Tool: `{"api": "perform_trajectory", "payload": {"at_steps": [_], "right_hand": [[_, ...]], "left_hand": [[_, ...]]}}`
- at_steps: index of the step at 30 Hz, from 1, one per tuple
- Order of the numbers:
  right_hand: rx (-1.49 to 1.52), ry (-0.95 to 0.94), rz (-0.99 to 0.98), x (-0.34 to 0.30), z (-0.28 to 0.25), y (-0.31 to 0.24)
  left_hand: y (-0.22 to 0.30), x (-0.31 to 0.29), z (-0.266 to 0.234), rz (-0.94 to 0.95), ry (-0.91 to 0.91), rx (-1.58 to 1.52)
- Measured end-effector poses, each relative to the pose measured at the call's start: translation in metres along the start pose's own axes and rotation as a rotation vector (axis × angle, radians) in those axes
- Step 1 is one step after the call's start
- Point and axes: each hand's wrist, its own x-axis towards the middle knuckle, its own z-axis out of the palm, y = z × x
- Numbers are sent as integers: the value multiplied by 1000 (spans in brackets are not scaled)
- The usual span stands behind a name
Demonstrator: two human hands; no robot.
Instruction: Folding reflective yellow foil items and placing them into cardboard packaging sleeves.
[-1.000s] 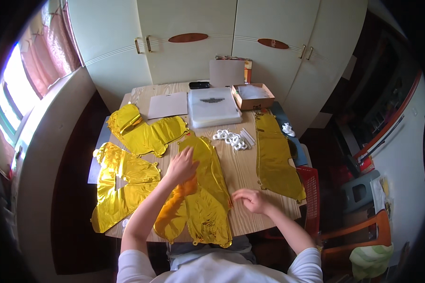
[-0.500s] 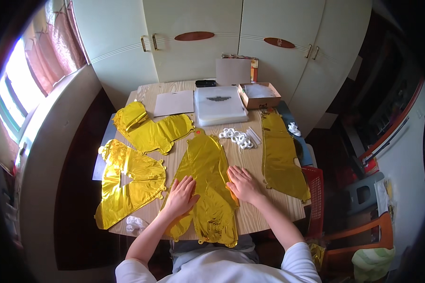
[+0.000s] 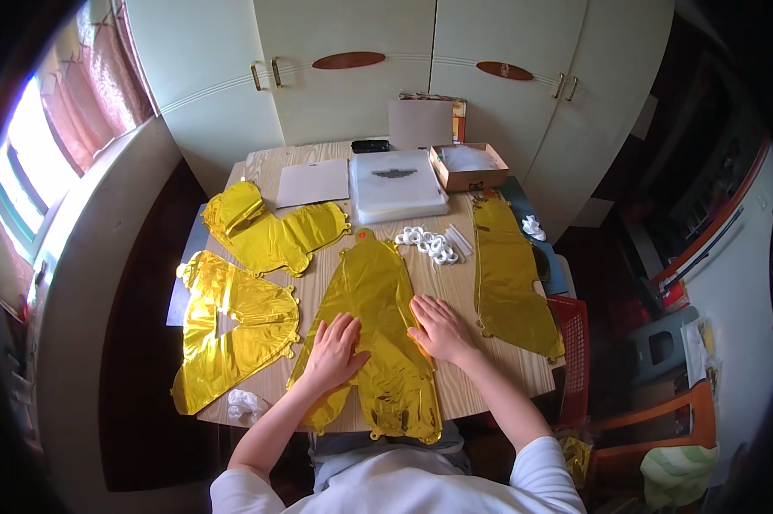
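A flat gold foil balloon lies uninflated in front of me, its two legs pointing toward the table's near edge. My left hand rests on its left side, fingers stretched out. At its right edge lies my right hand, palm down with the fingers extended and partly over the foil. Neither hand grips anything. The balloon's lower right leg is creased. More flat gold foil balloons spread around it: one near left, a folded one far left and one at the right.
Behind the middle balloon lie several white ribbon rolls and clear straws. A stack of clear plastic bags, a grey card and a cardboard box stand farther back. Crumpled white tissue lies near left. A red basket stands at right.
The balloon's lower right leg has shifted to the right and lies more spread out. My left hand has slid slightly right and up; the right hand stays at about the same edge.
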Motion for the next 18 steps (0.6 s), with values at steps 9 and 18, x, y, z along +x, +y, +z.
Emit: {"api": "perform_trajectory", "payload": {"at_steps": [9,18], "right_hand": [[-60,-61,-2,0,-2,0],[-99,-97,0,0,-4,-2]], "left_hand": [[-10,-3,-4,2,-72,-42],[-8,-2,-2,2,-95,-32]]}}
